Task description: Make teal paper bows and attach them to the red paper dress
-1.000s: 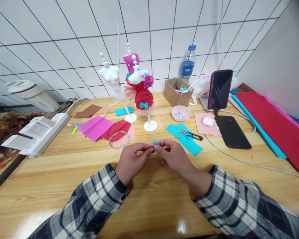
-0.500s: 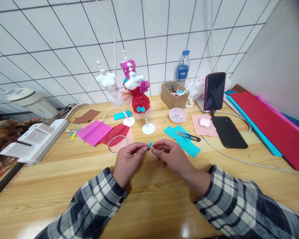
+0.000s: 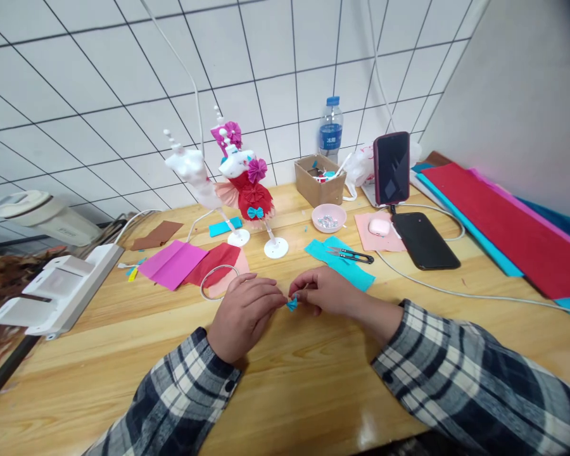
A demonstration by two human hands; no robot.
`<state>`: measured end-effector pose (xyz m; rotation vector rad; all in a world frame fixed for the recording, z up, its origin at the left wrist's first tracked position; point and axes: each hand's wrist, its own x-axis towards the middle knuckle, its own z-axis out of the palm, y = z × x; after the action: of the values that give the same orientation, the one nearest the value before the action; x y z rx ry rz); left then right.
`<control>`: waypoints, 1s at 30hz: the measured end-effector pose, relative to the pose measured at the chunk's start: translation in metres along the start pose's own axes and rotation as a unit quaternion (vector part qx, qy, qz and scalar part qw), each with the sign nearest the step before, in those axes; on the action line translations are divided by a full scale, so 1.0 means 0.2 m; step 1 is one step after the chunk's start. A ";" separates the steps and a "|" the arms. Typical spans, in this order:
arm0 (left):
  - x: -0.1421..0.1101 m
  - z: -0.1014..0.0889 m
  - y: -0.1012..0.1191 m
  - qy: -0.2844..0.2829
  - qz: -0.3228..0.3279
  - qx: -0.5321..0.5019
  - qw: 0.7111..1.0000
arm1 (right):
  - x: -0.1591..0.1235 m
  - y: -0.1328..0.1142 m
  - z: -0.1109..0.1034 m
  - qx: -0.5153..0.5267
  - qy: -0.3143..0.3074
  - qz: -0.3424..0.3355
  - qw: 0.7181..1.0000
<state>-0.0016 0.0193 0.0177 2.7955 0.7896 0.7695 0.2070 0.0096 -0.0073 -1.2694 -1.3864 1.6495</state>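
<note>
My left hand [image 3: 247, 313] and my right hand [image 3: 325, 292] meet low over the wooden table [image 3: 285, 392], fingertips pinching a tiny blue paper bow [image 3: 292, 304] between them. Just beyond my right hand lies a blue paper strip [image 3: 342, 266] with small black snips [image 3: 351, 255] on it. Behind my hands stand a bare white mannequin [image 3: 192, 171] and a second mannequin in a red paper dress [image 3: 251, 196] with a blue bow.
Pink paper [image 3: 171, 263], red paper [image 3: 218, 259] and a white ring [image 3: 215, 282] lie left of centre. A pink bowl [image 3: 329, 217], cardboard box [image 3: 319, 179], water bottle [image 3: 330, 130], two phones [image 3: 392, 168] [image 3: 425, 231], a cable [image 3: 456, 292] and coloured sheets [image 3: 508, 228] fill the right.
My hands came together again and dropped nearer the table; the blue bow, held by the left fingers half a second ago, is now pinched by both. The view shifted right.
</note>
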 end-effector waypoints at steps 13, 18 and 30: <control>0.02 0.04 0.02 -0.111 0.018 -0.010 0.994 | -0.05 -0.03 -0.09 -0.462 0.014 -0.286 0.839; 0.02 0.04 0.04 -0.127 -0.006 -0.028 0.992 | -0.08 -0.06 -0.07 -0.571 0.036 -0.311 0.759; 0.04 0.11 0.09 -0.114 -0.091 0.050 0.988 | -0.16 -0.14 0.01 -0.654 0.009 -0.310 0.690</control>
<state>0.0236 0.0088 0.0072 2.7787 1.0448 0.3812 0.2127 -0.0135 0.0282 -1.1255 -2.7146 -0.0414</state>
